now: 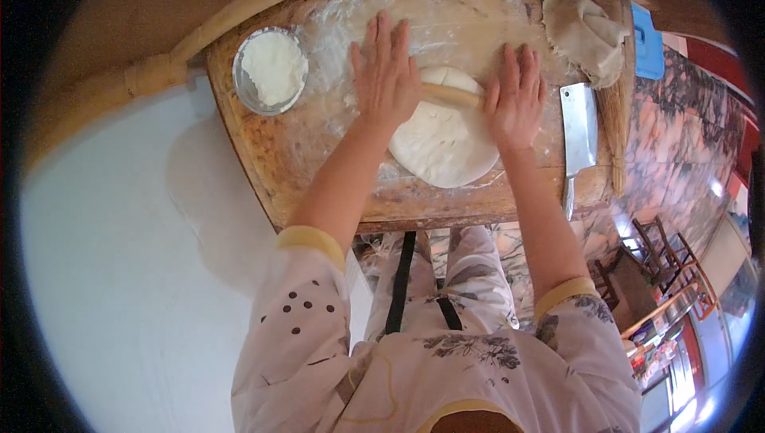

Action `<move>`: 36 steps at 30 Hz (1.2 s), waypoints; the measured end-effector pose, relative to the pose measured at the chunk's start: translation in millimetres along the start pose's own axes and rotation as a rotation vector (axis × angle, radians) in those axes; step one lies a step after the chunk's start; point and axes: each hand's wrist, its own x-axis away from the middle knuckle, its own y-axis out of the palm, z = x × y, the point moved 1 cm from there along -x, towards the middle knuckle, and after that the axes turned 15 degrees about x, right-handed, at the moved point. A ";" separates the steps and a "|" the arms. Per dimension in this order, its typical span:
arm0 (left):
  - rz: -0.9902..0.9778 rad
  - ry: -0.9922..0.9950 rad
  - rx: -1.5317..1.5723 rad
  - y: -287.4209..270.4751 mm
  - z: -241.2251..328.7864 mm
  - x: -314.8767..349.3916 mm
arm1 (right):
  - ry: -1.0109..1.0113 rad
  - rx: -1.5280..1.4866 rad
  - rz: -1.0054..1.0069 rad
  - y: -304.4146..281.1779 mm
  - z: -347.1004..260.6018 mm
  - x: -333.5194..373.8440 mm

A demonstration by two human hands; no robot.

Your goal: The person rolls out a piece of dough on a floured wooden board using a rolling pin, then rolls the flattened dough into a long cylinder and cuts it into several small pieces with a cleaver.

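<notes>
A round, flattened piece of white dough (445, 146) lies on the floured wooden board (319, 166), with shallow dents in its surface. Across its far part rests a wooden rolling pin (452, 96). My left hand (386, 74) lies over the pin's left end, palm down and fingers stretched out away from me. Over the right end is my right hand (516, 102), likewise flat, with its fingers extended. Both palms cover the ends of the pin, so only its middle shows. Neither hand's fingers are wrapped round it.
A glass bowl of white flour (272, 70) stands at the board's far left. To the right lie a cleaver (580, 134), a straw brush (612, 130) and a crumpled beige cloth (586, 31). A blue plastic object (647, 43) sits past the right edge. A white wall (119, 274) rises at left.
</notes>
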 end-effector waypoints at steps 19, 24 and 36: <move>0.175 -0.352 0.186 -11.7 8.0 102.2 | -0.119 -0.089 0.091 -6.6 -32.4 -11.5; 0.205 -0.282 0.017 -8.8 -7.0 67.4 | -0.176 -0.074 0.021 15.6 -33.3 -43.3; 0.185 -0.219 0.070 -9.9 19.8 103.2 | -0.209 -0.069 -0.033 12.0 -6.1 -3.1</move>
